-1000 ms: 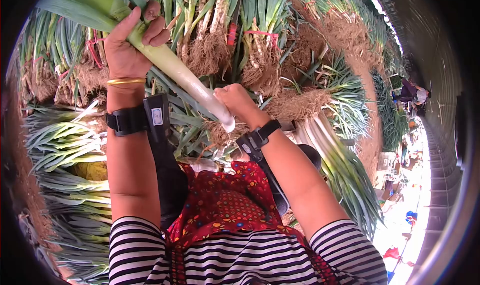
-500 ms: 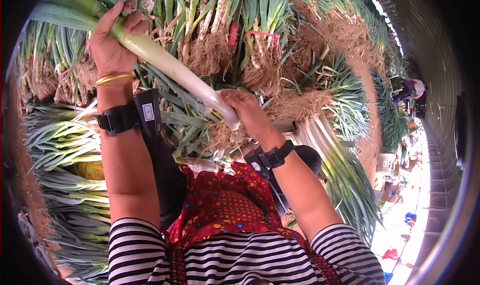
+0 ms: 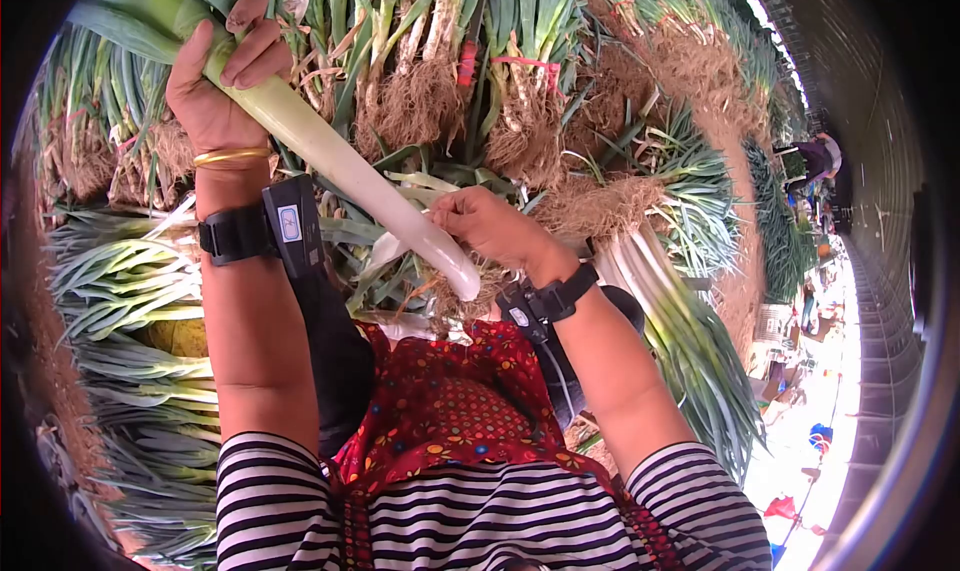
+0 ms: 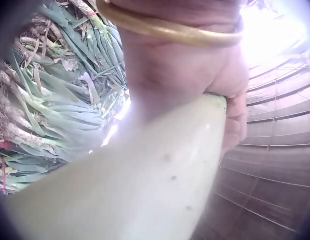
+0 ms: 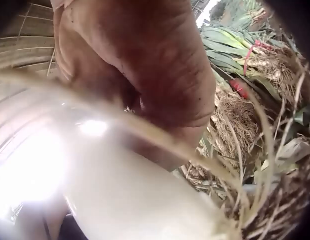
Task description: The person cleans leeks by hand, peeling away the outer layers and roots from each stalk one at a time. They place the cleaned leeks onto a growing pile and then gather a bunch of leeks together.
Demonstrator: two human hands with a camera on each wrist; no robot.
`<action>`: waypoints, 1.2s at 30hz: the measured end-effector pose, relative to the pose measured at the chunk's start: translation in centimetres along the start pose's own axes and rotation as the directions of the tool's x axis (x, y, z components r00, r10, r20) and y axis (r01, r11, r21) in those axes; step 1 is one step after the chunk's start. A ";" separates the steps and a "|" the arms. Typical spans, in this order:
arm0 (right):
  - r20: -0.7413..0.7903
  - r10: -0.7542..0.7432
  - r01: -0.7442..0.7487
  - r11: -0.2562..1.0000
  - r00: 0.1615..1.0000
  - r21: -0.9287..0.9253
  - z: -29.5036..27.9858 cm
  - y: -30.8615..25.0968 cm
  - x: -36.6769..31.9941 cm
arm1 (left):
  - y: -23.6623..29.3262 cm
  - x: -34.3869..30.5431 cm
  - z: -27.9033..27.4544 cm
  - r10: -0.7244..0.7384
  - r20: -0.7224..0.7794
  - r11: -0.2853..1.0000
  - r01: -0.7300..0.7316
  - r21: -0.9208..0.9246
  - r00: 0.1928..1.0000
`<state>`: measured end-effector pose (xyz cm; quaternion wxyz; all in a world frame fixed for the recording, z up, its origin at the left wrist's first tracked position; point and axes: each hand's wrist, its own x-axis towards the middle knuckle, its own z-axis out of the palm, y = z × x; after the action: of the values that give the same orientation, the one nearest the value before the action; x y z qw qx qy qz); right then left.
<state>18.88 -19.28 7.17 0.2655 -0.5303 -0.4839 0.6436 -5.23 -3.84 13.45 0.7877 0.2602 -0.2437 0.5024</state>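
Note:
A thick leek slants across the head view, green leaves upper left and its smooth white base lower right. My left hand grips it where the leaves begin, fingers curled round the stalk. By the white end, my right hand has its fingers bent in, thumb and fingertips pinching at the leek's side. A pale strip of outer layer shows beyond the stalk, partly hidden by it. In the right wrist view the leek's white base lies just under the curled fingers, thin roots crossing in front.
Bundles of leeks with brown roots line the far side, some tied with red bands. More leeks are stacked at left, and a loose bunch lies at right. A person is in the distance.
The leek's white end has dropped slightly toward my body. My right hand's fingers have curled more at its side, and a pale strip now shows beyond the stalk. My left hand has shifted left with the leek.

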 end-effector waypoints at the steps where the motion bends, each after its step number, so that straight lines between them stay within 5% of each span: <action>1: -0.027 0.021 -0.023 0.998 0.999 -0.063 0.2 -0.1 0.0 | -0.1 0.0 0.3 -0.001 0.000 1.000 0.001 0.001 1.000; 2: -0.027 0.020 -0.022 0.998 0.999 -0.062 0.3 -0.4 -0.2 | -0.3 0.1 0.7 0.017 -0.069 0.998 -0.013 0.059 0.997; 4: -0.230 -0.290 0.147 0.859 0.929 -0.490 0.3 -1.2 -0.5 | -0.4 0.1 1.0 0.038 -0.130 0.993 -0.022 0.119 0.991; 5: -0.230 -0.293 0.149 0.858 0.928 -0.491 0.1 -1.0 -0.4 | -0.5 0.1 0.9 0.054 -0.171 0.987 -0.027 0.156 0.984; 8: -0.345 -0.135 0.021 0.949 0.929 -0.316 -0.4 -0.5 -0.6 | -0.6 0.1 1.0 0.060 -0.155 0.986 -0.035 0.161 0.986; 11: -0.168 0.120 -0.121 0.993 0.979 0.007 -0.5 -1.0 -1.1 | -1.1 0.2 1.4 0.060 -0.094 0.991 -0.049 0.121 0.994; 23: -0.457 0.041 0.058 0.978 0.888 0.200 -2.2 3.1 -0.7 | -0.7 0.0 0.9 0.084 0.015 0.996 -0.084 0.022 0.996; 25: -0.543 0.077 0.195 0.883 0.836 0.426 -2.6 3.8 -0.5 | 0.0 -0.1 1.0 0.096 -0.003 0.995 -0.096 0.031 0.995; 26: -0.457 0.101 0.205 0.794 0.884 0.572 -2.7 3.5 -1.4 | 0.4 -0.1 0.9 0.093 -0.023 0.994 -0.092 0.054 0.995; 29: -0.490 0.248 0.196 0.699 0.835 0.688 -3.0 1.9 -2.8 | 0.8 -0.4 1.1 0.110 -0.094 0.990 -0.100 0.103 0.989; 33: -0.580 0.342 0.232 0.679 0.739 0.697 -5.4 2.7 -4.2 | 2.3 -0.7 0.3 0.163 -0.128 0.986 -0.156 0.056 0.978; 36: -0.601 0.286 0.258 0.708 0.746 0.658 -6.6 4.6 -4.7 | 2.8 -1.0 -0.5 0.224 -0.203 0.973 -0.207 0.104 0.953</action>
<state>27.27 -22.85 5.18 0.5960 -0.5839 -0.0678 0.5471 -8.08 -3.15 12.87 0.7384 0.2087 -0.1641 0.6199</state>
